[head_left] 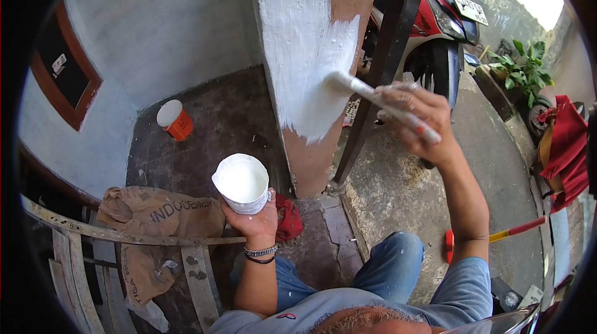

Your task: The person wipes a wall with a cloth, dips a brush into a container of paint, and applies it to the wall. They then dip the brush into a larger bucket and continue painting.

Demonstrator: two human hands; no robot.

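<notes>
My left hand (256, 219) is wrapped round the lower part of a small cup (241, 183) of white paint, held upright with its open top facing me. Closed on the handle of a paintbrush (398, 113) is my right hand (415, 116), to the right of a pillar. The brush's bristles touch the pillar's face (305, 41), where white paint covers most of the surface. Brown areas show at the pillar's upper right and along its bottom.
An orange-and-white bucket (177, 121) stands on the dark floor at left. Brown paper sacks (161, 213) lie by a metal frame (199, 272). A dark post (388, 54), a red motorbike (435, 23), a leafy plant (525, 73) and a red cloth (564, 153) are at right.
</notes>
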